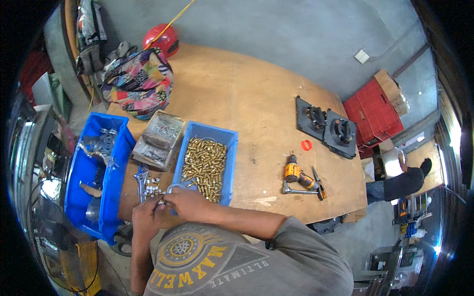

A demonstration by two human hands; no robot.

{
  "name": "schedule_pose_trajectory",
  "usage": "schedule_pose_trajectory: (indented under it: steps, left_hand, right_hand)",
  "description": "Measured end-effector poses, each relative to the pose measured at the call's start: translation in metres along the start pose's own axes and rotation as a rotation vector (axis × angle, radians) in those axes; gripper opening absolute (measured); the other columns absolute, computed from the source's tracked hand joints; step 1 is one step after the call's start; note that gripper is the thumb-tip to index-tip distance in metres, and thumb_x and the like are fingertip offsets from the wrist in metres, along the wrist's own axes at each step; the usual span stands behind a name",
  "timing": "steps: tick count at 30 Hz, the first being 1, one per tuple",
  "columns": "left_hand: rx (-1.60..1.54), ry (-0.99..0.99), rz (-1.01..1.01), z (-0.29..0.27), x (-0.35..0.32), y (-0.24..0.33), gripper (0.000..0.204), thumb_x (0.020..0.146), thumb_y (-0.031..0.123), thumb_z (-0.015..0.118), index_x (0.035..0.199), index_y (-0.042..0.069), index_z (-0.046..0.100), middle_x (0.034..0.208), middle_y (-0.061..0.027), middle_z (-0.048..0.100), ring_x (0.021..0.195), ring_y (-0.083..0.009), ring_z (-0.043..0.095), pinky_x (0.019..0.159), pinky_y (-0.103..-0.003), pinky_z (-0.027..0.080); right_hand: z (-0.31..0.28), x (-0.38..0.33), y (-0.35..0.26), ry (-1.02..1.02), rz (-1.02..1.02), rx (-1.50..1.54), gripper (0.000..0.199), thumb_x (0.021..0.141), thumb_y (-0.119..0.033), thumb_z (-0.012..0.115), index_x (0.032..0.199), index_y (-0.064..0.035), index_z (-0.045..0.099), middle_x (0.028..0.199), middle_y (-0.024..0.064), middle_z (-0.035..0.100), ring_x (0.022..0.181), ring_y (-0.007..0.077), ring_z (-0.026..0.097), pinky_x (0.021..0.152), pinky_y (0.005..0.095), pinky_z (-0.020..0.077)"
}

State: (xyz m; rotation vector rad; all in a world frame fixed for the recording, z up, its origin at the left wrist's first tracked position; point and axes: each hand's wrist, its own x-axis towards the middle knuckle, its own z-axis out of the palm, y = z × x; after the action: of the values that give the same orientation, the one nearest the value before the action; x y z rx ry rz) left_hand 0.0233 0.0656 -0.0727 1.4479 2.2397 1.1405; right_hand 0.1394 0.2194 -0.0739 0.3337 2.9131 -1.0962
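A wooden table (261,123) spans mid-frame, a grey wall (276,34) above. Lower left, the left hand (146,215) and right hand (186,203) meet by brass fittings (205,165); their grip I cannot tell.

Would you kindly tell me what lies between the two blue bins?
The head view shows open containers of small parts, with a metal tool and small white pieces nearer the left hand.
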Motion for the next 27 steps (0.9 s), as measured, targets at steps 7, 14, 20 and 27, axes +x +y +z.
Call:
schedule_pose_trajectory:
  steps: [7, 14, 20, 27]
  left_hand:
    - [0.13, 0.217, -0.09, 0.024, 0.001, -0.017, 0.021, 0.082, 0.018, 0.069, 0.098, 0.005, 0.07, 0.09, -0.0171, 0.069, 0.079, -0.0367, 0.067, 0.071, -0.044, 0.053]
    - [0.211, 0.218, -0.267, 0.01, 0.053, -0.021, 0.022, 0.086, 0.022, 0.064, 0.099, 0.005, 0.069, 0.089, -0.0185, 0.069, 0.081, -0.0389, 0.066, 0.072, -0.048, 0.052]
    - [0.1, 0.123, -0.018, 0.014, 0.087, -0.041, 0.026, 0.084, 0.022, 0.064, 0.103, 0.006, 0.069, 0.096, -0.0199, 0.069, 0.089, -0.0382, 0.065, 0.079, -0.049, 0.051]
    - [0.324, -0.096, -0.472, 0.054, 0.029, -0.097, 0.029, 0.083, 0.024, 0.068, 0.106, 0.007, 0.069, 0.102, -0.0177, 0.068, 0.094, -0.0369, 0.065, 0.082, -0.048, 0.051]
  right_hand:
    - [-0.003, 0.017, 0.005, 0.093, -0.092, -0.021, 0.02, 0.088, -0.014, 0.054, 0.103, -0.0047, 0.065, 0.093, 0.0204, 0.064, 0.09, 0.0399, 0.062, 0.078, 0.0501, 0.0486]
    - [-0.049, -0.009, -0.033, -0.17, -0.167, -0.145, 0.023, 0.092, -0.021, 0.053, 0.103, -0.0072, 0.066, 0.1, 0.0167, 0.063, 0.095, 0.0361, 0.062, 0.078, 0.0497, 0.05]
    - [-0.08, -0.01, -0.018, 0.064, -0.113, 0.078, 0.024, 0.093, -0.02, 0.057, 0.104, -0.0005, 0.066, 0.099, 0.019, 0.065, 0.091, 0.036, 0.063, 0.078, 0.0428, 0.0506]
    - [-0.081, -0.039, 0.044, 0.288, 0.096, 0.19, 0.018, 0.092, -0.013, 0.06, 0.101, 0.0018, 0.067, 0.093, 0.019, 0.066, 0.086, 0.0366, 0.064, 0.076, 0.0389, 0.0492]
